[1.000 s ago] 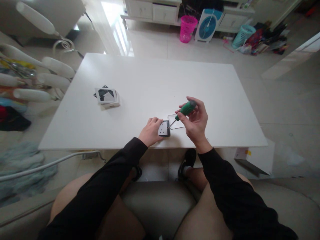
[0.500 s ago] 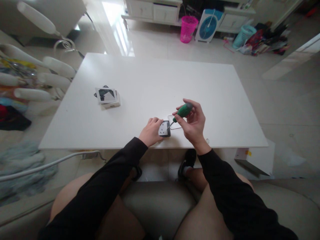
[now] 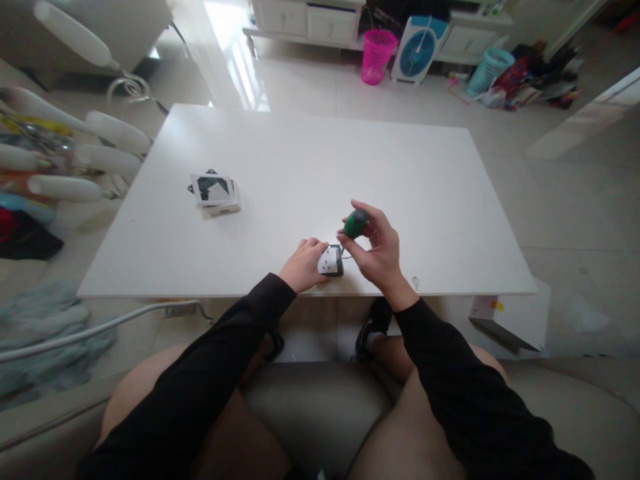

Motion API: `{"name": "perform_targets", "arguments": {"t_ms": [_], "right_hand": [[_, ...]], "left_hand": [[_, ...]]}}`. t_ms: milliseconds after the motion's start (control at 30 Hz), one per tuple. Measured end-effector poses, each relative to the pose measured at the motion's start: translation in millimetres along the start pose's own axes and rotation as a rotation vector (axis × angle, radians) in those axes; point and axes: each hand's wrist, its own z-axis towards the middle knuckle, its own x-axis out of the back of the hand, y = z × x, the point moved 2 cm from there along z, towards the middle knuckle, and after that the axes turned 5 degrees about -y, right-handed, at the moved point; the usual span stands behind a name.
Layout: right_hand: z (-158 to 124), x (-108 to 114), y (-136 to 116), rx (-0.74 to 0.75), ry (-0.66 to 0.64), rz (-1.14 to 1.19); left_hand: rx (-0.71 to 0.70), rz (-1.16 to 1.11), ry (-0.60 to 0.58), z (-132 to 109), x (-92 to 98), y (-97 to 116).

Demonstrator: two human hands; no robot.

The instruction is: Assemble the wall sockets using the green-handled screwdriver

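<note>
Your right hand (image 3: 377,250), closed on the green screwdriver (image 3: 355,223), has tipped it steeper over the socket (image 3: 330,260); your left hand (image 3: 303,265) grips that socket.

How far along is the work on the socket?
Done: the socket lies near the table edge, steadied by the left hand. In hand: the right hand holds a screwdriver, tip at the socket's side. Left: the stack further back lies untouched.
</note>
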Motion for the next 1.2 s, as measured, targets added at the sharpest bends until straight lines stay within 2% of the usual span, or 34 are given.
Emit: {"name": "perform_targets", "arguments": {"t_ms": [267,533,1200], "right_hand": [[-4.4,-4.5,6.3,0.041,-0.022,-0.091],[-1.3,-0.4,5.8,0.049,0.132,0.018],[-4.3,-4.3,9.0,0.032,0.061,-0.049]], "left_hand": [[-0.003,0.005,-0.015,-0.1,0.6,0.3],[0.008,0.009,-0.018,-1.4,1.0,1.2],[0.018,0.026,-0.027,-1.9,2.6,3.9]]}}
